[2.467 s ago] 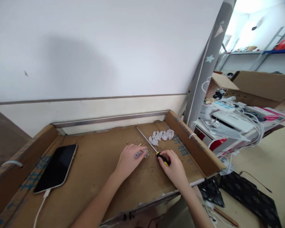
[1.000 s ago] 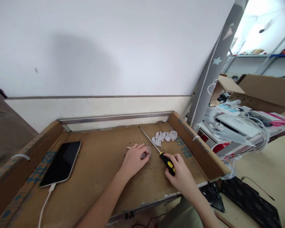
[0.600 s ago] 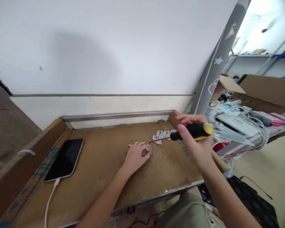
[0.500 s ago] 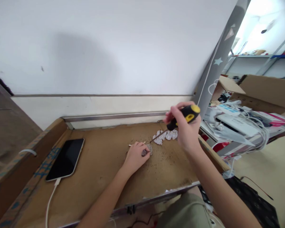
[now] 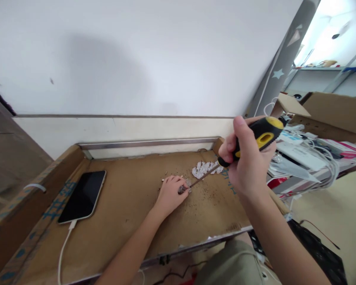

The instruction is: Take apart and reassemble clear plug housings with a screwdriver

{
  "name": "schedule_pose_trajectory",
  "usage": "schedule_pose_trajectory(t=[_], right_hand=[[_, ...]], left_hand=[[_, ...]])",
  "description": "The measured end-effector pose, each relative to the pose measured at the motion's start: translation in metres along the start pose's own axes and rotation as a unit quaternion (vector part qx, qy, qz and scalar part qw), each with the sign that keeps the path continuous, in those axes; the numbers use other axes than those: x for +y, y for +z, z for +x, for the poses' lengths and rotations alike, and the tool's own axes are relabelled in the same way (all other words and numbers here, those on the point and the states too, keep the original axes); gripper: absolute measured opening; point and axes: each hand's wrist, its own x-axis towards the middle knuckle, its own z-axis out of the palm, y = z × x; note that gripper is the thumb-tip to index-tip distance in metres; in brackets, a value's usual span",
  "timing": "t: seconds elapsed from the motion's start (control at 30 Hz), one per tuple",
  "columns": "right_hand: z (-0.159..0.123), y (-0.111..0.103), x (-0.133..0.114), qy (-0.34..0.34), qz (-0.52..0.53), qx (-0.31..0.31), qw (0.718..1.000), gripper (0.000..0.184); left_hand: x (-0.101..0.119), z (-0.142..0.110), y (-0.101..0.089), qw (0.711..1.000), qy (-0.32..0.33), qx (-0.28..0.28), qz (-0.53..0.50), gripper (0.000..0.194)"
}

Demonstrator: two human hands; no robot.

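My right hand (image 5: 247, 154) is wrapped round the black and yellow handle of a screwdriver (image 5: 256, 138), which slants down to the left. Its tip reaches a small clear plastic piece (image 5: 188, 185) beside my left fingertips; whether it touches cannot be made out. My left hand (image 5: 172, 194) is closed on that piece, pressing it against the cardboard, and the fingers hide most of it. Several similar clear plastic pieces (image 5: 201, 169) lie in a cluster behind the screwdriver shaft. Small dark bits are scattered around, with a few tiny brass-coloured parts near my left fingers.
A cardboard tray (image 5: 130, 186) with raised sides forms the work surface. On its left lies a phone (image 5: 82, 196) with a white charging cable (image 5: 64, 247). A white wall (image 5: 154, 59) stands behind. To the right are boxes and cables (image 5: 317, 154) in a pile.
My right hand and the screwdriver have moved to the right and nearer to me, and the handle now looks larger. My left hand stays nearly in place on the clear plastic piece.
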Motion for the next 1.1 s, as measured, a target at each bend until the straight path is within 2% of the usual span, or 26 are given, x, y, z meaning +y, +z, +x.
schedule_pose_trajectory(t=[0.23, 0.37, 0.43, 0.5, 0.6, 0.7, 0.77, 0.83, 0.9, 0.97, 1.0, 1.1], right_hand=[[0.000, 0.001, 0.005, 0.014, -0.009, 0.002, 1.000, 0.031], [-0.001, 0.004, 0.005, 0.020, -0.023, 0.034, 0.999, 0.032], [-0.002, 0.004, 0.003, 0.033, -0.040, 0.028, 0.998, 0.032], [-0.003, 0.001, 0.001, 0.035, -0.062, -0.026, 0.997, 0.031], [0.000, -0.009, -0.004, 0.018, -0.134, -0.156, 0.978, 0.030], [0.013, -0.019, -0.013, -0.012, -0.212, -0.277, 0.937, 0.036], [0.025, -0.022, -0.023, -0.053, -0.279, -0.335, 0.898, 0.040], [0.038, -0.021, -0.033, -0.105, -0.399, -0.359, 0.837, 0.041], [0.050, -0.017, -0.043, -0.153, -0.528, -0.347, 0.760, 0.046], [0.060, -0.014, -0.050, -0.181, -0.597, -0.348, 0.700, 0.051], [0.063, -0.012, -0.052, -0.185, -0.600, -0.372, 0.683, 0.051], [0.069, -0.008, -0.056, -0.169, -0.566, -0.467, 0.658, 0.045]], left_hand=[[0.003, 0.001, -0.002, 1.000, -0.016, -0.016, 0.002, 0.003], [0.003, 0.000, -0.001, 1.000, -0.017, -0.013, 0.003, 0.003], [0.003, 0.000, 0.000, 1.000, -0.015, -0.015, 0.003, 0.003], [0.002, 0.000, 0.000, 1.000, -0.012, -0.017, 0.003, 0.003], [0.002, 0.000, 0.000, 1.000, -0.011, -0.019, 0.003, 0.002], [0.001, 0.000, 0.001, 1.000, -0.009, -0.019, -0.001, 0.003], [0.000, 0.000, 0.001, 1.000, -0.005, -0.017, -0.006, 0.003], [0.000, 0.000, 0.002, 1.000, -0.003, -0.015, -0.010, 0.003], [-0.001, 0.000, 0.002, 1.000, -0.002, -0.016, -0.011, 0.003], [0.000, 0.000, 0.002, 1.000, -0.001, -0.018, -0.012, 0.003], [0.000, 0.000, 0.001, 1.000, -0.001, -0.019, -0.012, 0.003], [0.001, 0.000, 0.001, 1.000, -0.009, -0.020, -0.010, 0.003]])
